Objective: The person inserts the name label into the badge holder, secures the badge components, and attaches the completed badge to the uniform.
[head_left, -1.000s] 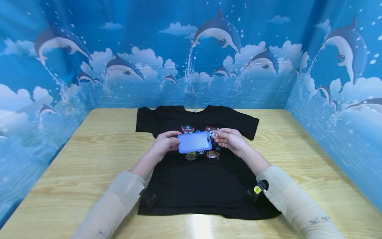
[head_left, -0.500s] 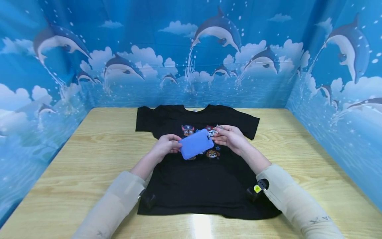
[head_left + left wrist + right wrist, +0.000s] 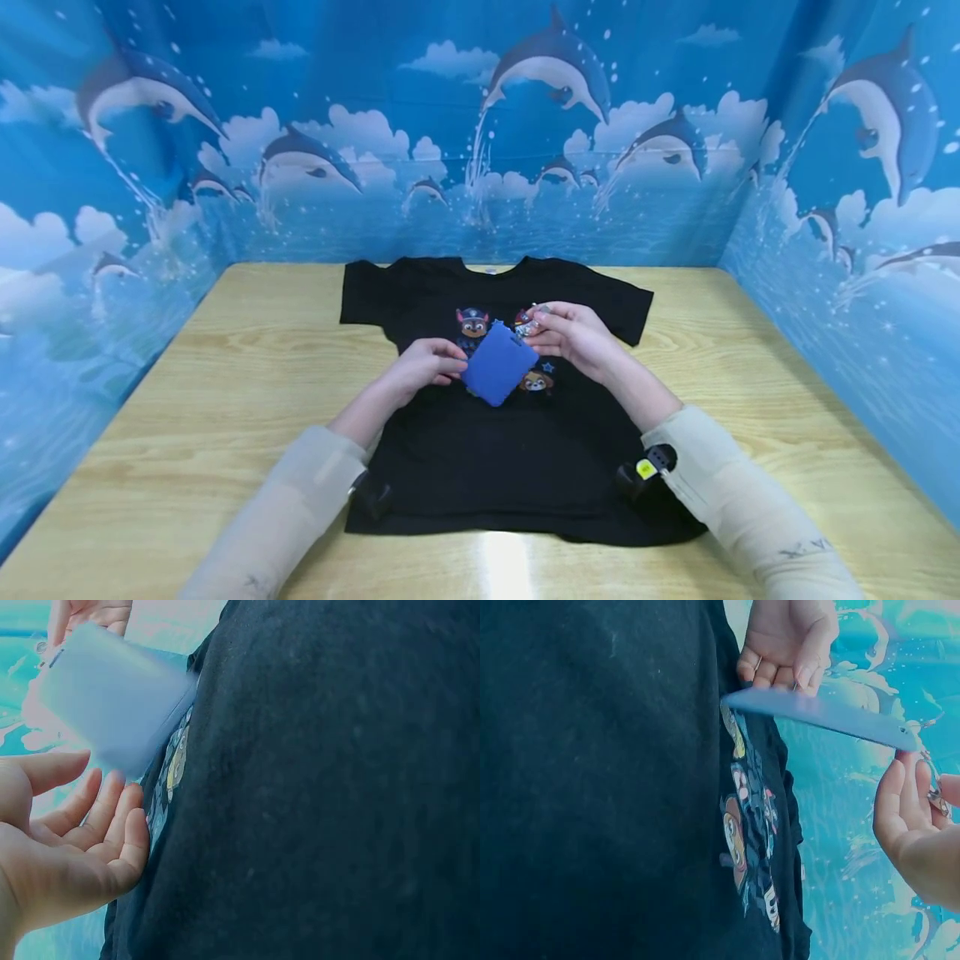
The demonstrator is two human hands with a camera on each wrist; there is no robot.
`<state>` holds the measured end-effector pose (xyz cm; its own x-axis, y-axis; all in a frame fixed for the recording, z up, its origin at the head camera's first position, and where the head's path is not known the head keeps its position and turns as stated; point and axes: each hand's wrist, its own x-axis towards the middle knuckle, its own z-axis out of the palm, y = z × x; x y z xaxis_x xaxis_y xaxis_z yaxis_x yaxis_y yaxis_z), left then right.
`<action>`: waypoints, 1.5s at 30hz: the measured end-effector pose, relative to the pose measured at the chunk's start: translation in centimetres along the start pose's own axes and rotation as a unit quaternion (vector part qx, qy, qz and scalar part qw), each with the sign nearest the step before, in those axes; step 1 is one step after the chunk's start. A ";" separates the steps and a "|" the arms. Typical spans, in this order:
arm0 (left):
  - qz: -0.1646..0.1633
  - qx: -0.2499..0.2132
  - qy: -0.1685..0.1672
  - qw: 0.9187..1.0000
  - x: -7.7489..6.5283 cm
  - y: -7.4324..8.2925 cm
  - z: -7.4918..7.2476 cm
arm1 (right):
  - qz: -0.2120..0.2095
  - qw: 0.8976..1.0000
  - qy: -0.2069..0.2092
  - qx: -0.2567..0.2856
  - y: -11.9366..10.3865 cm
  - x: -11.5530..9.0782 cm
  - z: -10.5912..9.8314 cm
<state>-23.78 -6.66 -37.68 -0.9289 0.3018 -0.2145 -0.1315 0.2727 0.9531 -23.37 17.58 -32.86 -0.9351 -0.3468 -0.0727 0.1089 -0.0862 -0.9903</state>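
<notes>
A blue card holder [image 3: 498, 365] hangs tilted, corner down, over the printed front of a black T-shirt [image 3: 510, 467]. My right hand [image 3: 573, 336] pinches the small metal clasp [image 3: 934, 793] at the holder's slotted end. My left hand [image 3: 429, 367] is at the holder's opposite edge. In the left wrist view its fingers [image 3: 112, 817] are loosely bent with the thumb apart, fingertips right at the lower edge of the holder and nothing gripped between them. Seen from the right wrist, the holder appears nearly edge-on between the two hands.
The T-shirt lies spread on a wooden table [image 3: 247, 375], sleeves toward the back, with cartoon dog faces on its chest. Blue dolphin-print curtains [image 3: 337, 208] stand behind the table and along both sides.
The card holder has turned from nearly level, its long side across, to a steep tilt, showing a darker blue face. My right hand has shifted slightly left and up; the left has loosened.
</notes>
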 end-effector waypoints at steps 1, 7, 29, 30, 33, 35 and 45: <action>0.005 0.005 -0.002 1.000 0.0 0.0 0.1 | -0.002 1.000 -0.006 0.002 0.0 0.0 0.1; 0.058 0.045 -0.004 0.997 0.1 0.1 0.6 | -0.006 0.999 -0.040 0.016 0.1 0.1 0.4; 0.191 0.050 -0.032 0.980 -0.4 2.6 2.8 | 0.003 0.997 -0.060 -0.039 -0.3 0.2 0.6; 0.190 0.050 -0.032 0.980 -0.4 2.7 2.9 | 0.001 0.997 -0.057 -0.043 -0.3 0.3 0.6; 0.187 0.051 -0.037 0.980 -0.5 2.8 3.0 | -0.004 0.997 -0.047 -0.058 -0.4 0.3 0.6; 0.184 0.052 -0.041 0.981 -0.6 2.9 3.2 | -0.011 0.996 -0.039 -0.077 -0.4 0.4 0.7; 0.185 0.059 -0.038 0.980 -0.5 3.1 3.5 | -0.075 0.981 0.006 -0.177 -0.6 0.4 1.3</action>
<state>-22.52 -2.74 -35.36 -0.8770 0.4650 0.1213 0.2539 0.2342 0.9384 -23.33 16.26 -32.10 -0.9359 -0.3435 0.0779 -0.1520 0.1944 -0.9691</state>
